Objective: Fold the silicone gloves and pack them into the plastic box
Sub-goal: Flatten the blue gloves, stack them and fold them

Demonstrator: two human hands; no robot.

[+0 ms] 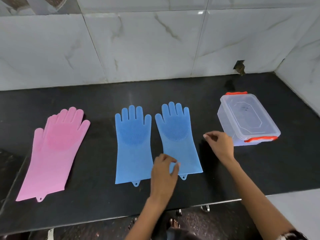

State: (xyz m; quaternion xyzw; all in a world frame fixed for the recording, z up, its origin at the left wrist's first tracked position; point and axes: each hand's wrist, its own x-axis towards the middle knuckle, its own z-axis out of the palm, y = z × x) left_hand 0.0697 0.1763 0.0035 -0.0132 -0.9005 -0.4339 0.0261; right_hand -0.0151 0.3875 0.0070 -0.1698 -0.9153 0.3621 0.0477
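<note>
**Fingers loose over the blue gloves, box shut at right**

Fingers of the left hand [163,172] were loosely curled with thumb and forefinger a little apart, hovering at the cuff of the right blue glove [176,135] in the lower middle of the frame; whether they touched the silicone could not be told. Fingers of the right hand [220,144] were relaxed and bent, gripping nothing, between that glove and the box.

A black worktop [103,196] ran across the middle of the frame, with white marble-patterned wall tiles [138,45] above it.

Pink gloves [55,151] lay flat at the left, stacked one on the other, fingertips toward the wall. At the centre the left blue glove [133,144] and the right blue glove lay flat just beside each other, bristled palms up, unfolded, each with a small hanging tab at the cuff.

A clear plastic box [245,118] stood at the right of the frame, well apart from the pink gloves and near the right hand, its lid on and its orange-red clips [261,139] at both short ends.
</note>
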